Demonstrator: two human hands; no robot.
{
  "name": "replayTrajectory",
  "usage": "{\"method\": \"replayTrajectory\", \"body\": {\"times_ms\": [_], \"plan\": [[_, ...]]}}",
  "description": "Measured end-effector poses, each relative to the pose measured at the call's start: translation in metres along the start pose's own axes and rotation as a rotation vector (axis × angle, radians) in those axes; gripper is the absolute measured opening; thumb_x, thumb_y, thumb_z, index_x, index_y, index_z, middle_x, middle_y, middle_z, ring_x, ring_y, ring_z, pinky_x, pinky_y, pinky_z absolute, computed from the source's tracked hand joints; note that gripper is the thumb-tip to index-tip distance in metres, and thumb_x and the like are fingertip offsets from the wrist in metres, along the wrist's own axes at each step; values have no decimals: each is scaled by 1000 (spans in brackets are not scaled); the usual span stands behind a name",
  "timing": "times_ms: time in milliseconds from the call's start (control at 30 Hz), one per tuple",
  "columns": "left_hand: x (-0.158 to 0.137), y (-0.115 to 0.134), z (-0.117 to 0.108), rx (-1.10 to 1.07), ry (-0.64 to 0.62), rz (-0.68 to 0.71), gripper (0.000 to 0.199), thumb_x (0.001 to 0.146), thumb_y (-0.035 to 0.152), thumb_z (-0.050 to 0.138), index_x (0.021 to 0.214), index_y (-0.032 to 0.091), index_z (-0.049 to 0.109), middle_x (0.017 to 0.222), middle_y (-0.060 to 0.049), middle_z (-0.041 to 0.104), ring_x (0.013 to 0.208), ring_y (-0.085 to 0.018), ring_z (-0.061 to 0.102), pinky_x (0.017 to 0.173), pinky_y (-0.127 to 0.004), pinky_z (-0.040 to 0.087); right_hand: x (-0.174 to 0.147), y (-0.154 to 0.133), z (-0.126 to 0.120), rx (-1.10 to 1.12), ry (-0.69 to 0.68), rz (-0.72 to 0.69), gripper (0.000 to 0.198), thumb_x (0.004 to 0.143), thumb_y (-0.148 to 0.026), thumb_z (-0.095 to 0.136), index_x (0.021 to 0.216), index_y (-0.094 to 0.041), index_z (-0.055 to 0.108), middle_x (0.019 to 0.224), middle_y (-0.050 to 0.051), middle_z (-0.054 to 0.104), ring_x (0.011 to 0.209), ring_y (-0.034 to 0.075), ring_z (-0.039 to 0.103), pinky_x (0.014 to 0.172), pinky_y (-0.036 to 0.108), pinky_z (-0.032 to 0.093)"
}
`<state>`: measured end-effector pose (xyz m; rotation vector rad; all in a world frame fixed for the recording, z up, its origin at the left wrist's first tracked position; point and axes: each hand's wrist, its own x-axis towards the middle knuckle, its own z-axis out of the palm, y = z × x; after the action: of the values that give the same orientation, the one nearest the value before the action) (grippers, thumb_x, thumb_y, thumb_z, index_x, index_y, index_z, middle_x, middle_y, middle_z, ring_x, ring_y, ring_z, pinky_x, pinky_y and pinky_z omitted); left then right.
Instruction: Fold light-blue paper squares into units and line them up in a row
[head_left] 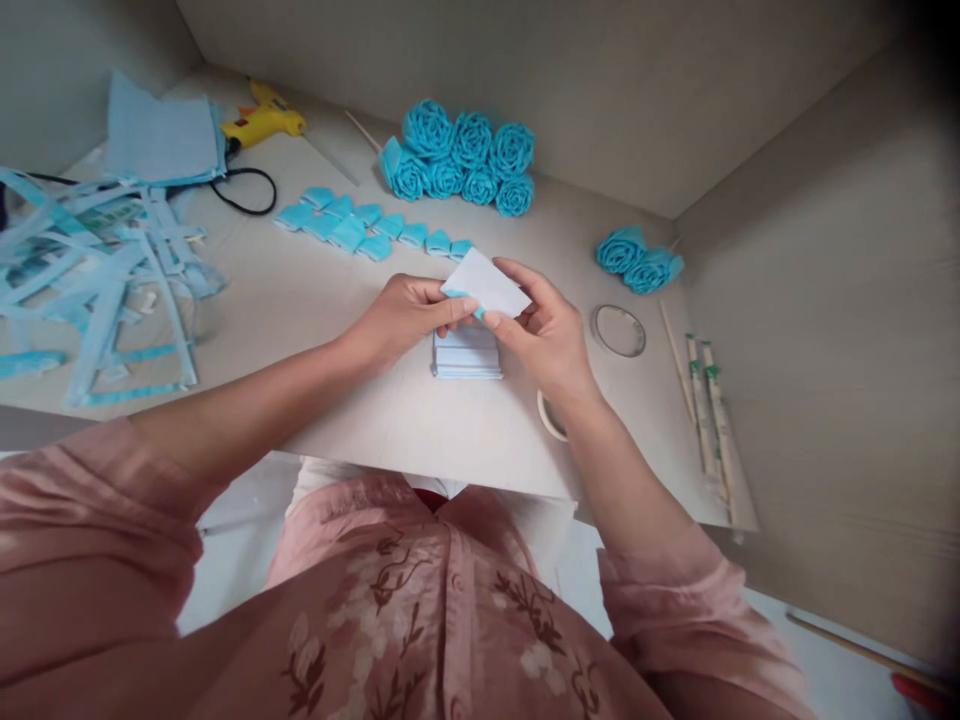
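Observation:
Between my two hands is a small white piece of fabric-like sheet (487, 280) with a light-blue edge showing at its lower left. My left hand (416, 308) pinches its lower left side with the thumb on top. At its right side, my right hand (547, 325) grips it between thumb and fingers. Just below the hands, a stack of white cut pieces (466, 356) lies on the table, partly hidden. Beyond them runs a group of folded blue petals (349, 230), its right end close to the held piece.
Blue rosettes (471, 140) are grouped at the back, with two blue flowers (637, 260) at right. A yellow glue gun (266, 122), stacked blue sheets (161, 135) and scrap strips (112, 290) lie left. Tape rolls (619, 330) and wrapped chopsticks (712, 415) lie right.

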<state>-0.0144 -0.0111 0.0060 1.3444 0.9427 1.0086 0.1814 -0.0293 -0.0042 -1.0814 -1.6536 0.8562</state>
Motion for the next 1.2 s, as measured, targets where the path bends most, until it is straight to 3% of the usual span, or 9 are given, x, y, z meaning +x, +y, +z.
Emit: {"method": "replayTrajectory", "body": {"times_ms": [233, 467, 600, 767, 933, 1067, 1200], "plan": [[0, -2, 1, -106, 4, 4, 30, 74, 38, 82, 65, 13, 69, 66, -2, 68, 59, -8, 56, 62, -23, 46, 2, 2, 2, -3, -11, -36, 61, 81, -58, 75, 134, -31, 61, 132, 3, 68, 112, 25, 67, 89, 40, 61], [0, -1, 3, -145, -7, -78, 31, 79, 35, 80, 62, 13, 67, 63, -2, 65, 59, -9, 56, 60, -24, 44, 0, 6, 4, -29, -18, -43, 62, 87, -57, 69, 140, -29, 55, 116, 4, 72, 105, 25, 69, 92, 44, 61], [2, 5, 2, -266, -11, -137, 26, 83, 24, 76, 63, 12, 66, 63, -3, 66, 56, -8, 56, 59, -23, 44, 1, -5, -11, -249, -22, -173, 53, 95, -50, 58, 144, -31, 50, 129, 6, 66, 118, 26, 63, 100, 48, 56], [1, 13, 0, -349, -62, -208, 25, 87, 19, 71, 64, 11, 65, 61, -3, 64, 52, -7, 55, 56, -22, 42, 3, -17, -22, -530, -88, -396, 48, 93, -33, 58, 141, -32, 52, 149, 6, 54, 140, 32, 47, 116, 60, 39], [-1, 13, 1, -325, -93, -248, 25, 85, 21, 74, 64, 11, 65, 62, -3, 65, 52, -7, 56, 55, -22, 42, 3, -14, -13, -551, -111, -473, 32, 92, -23, 58, 122, -33, 64, 146, 3, 55, 139, 31, 46, 118, 60, 35], [-1, 11, 2, -216, -78, -211, 31, 79, 29, 81, 60, 13, 62, 59, -1, 63, 52, -7, 55, 55, -22, 42, 4, -13, -9, -451, -108, -398, 9, 91, -29, 65, 92, -34, 73, 131, 0, 65, 131, 30, 51, 115, 57, 38], [-1, 8, 1, 4, 0, -82, 37, 78, 38, 80, 57, 14, 61, 53, 0, 59, 51, -8, 51, 54, -23, 40, 3, -18, -8, -340, -93, -302, 8, 90, -37, 70, 85, -35, 76, 128, 0, 66, 129, 30, 51, 113, 56, 41]]}}
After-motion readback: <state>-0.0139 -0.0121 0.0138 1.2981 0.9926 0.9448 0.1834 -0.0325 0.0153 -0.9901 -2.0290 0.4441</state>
